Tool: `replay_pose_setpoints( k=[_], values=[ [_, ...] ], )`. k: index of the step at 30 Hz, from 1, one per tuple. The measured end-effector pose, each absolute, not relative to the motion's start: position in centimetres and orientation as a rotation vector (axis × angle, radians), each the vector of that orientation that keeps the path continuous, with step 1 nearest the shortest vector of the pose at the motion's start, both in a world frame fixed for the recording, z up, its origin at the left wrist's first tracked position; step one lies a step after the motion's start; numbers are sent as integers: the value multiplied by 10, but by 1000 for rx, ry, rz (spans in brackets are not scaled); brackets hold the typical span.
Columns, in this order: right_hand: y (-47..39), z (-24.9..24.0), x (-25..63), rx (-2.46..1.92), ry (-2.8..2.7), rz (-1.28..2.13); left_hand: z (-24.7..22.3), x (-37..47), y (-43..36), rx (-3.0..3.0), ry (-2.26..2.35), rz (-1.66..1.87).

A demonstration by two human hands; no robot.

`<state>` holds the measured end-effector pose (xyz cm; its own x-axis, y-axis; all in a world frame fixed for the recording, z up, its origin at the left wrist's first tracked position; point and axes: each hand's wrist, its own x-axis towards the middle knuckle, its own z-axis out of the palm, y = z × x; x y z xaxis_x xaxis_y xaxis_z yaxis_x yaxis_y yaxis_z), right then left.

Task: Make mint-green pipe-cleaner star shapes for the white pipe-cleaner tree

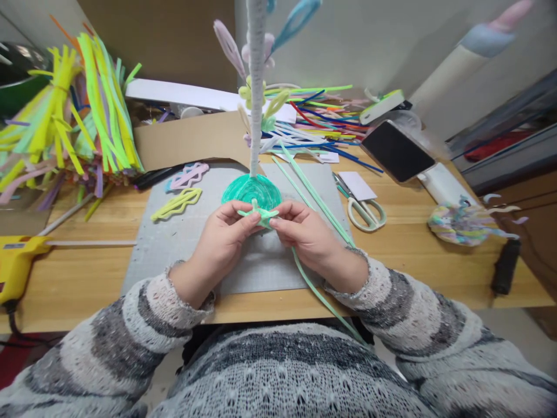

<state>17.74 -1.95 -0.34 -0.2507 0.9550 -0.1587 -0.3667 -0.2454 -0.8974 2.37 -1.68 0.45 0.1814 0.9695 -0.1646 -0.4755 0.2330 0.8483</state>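
Note:
Between my fingertips is a light green pipe cleaner (261,216) bent into a small shape with short ends sticking out. My left hand (228,225) pinches one side of it, and my right hand (300,227) pinches the other. A long tail of green pipe cleaner (313,287) runs from under my right hand over the table edge toward my lap. Right behind the hands stands a round green base (237,188) with an upright white wrapped stem (256,116), which carries pastel loops and flowers.
Zigzag yellow pipe cleaners (177,204) and pink ones (189,175) lie on the grey cutting mat (174,261). Scissors (365,213), a phone (398,150) and loose pipe cleaners (322,125) are to the right and behind. At left are a yellow glue gun (20,261) and bundled pipe cleaners (61,110).

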Motion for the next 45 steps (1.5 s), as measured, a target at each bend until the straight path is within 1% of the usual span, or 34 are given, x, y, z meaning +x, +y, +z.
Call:
replay_pose_setpoints(
  k=[4,7,10,16,21,24,27,29,31,33,35,38,40,42,45],
  values=[
    [-24,-8,171,-990,-960,1474,1,31,-23,694,816,1195],
    [-26,-9,170,-994,-969,1393,-1,34,-25,671,780,1167],
    [-27,-11,171,-1002,-979,1382,-3,34,-25,675,788,1136],
    [-27,-15,170,-991,-977,1479,-5,34,-23,719,864,1175],
    [-28,-14,170,-1019,-1132,1370,-7,33,-20,740,923,1183],
    [-32,-13,172,-1092,-1370,1148,-11,32,-18,747,936,1200],
    [-37,-9,176,-1160,-1740,795,-11,30,-18,854,1011,1217],
    [-40,-4,180,-1168,-1942,593,-7,26,-19,1027,1132,1205],
    [-40,3,185,-1157,-2034,487,-1,22,-18,1271,1234,1148],
    [-36,9,189,-1153,-2021,518,6,16,-16,1469,1246,1055],
    [-30,15,194,-1151,-1908,700,11,11,-12,1535,1160,962],
    [-18,17,199,-1063,-1687,1097,13,6,-8,1367,977,821],
    [-13,14,200,-958,-1585,1276,12,5,-6,1169,867,792],
    [-11,10,198,-882,-1520,1339,9,6,-6,1012,793,806],
    [-14,3,192,-863,-1446,1310,6,9,-7,860,745,858]
  ],
)
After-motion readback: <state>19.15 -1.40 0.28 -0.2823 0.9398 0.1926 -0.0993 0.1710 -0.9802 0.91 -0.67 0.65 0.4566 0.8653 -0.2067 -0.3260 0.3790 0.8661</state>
